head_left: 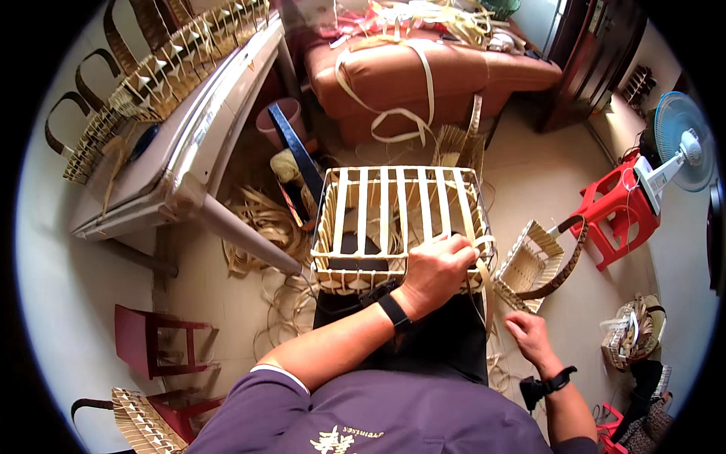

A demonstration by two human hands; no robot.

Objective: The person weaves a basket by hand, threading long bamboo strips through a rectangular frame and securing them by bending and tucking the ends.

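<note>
A rectangular basket (383, 203) of pale woven strips rests on my lap, with parallel flat strips running across its top from front to back. My left hand (437, 268) is closed at its front right corner, the fingers pinching a pale strip (487, 296) at the rim. That strip hangs loose below the corner. To the right, my right hand (532, 340) is held apart from the basket with its fingers curled closed. Whatever it may hold is too small to make out. Just beyond it lies a small woven basket (529, 266) with a dark arched handle.
A red stool (616, 204) carries a blue-bladed fan (684, 140) at right. Loose strips (265, 223) lie heaped on the floor to the left. Ahead stands a brown padded seat (386, 76) covered in strips. A table (189, 144) at left bears several handled baskets.
</note>
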